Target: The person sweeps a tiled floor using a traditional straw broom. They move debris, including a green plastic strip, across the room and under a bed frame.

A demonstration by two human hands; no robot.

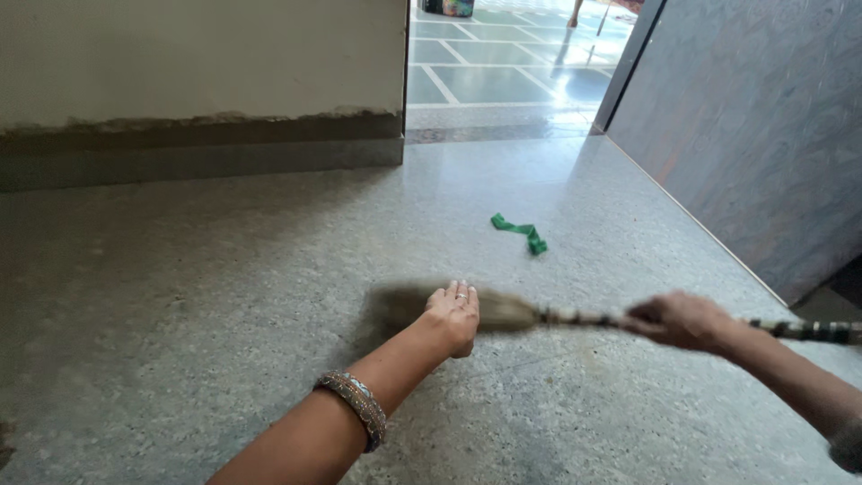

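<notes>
Around the green ribbon (520,233) the floor (224,287) lies bare on every side. Left of it a wall (197,81) blocks; right, a door (763,135); beyond, an open doorway (503,81).

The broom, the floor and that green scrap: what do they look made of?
Broom: dry grass or fibre bristles, blurred; handle wrapped in dark and light bands, held by the right hand.
Floor: polished speckled stone, likely terrazzo; it shines near the doorway.
Green scrap: thin folded ribbon, cloth or plastic, too small to tell.
</notes>
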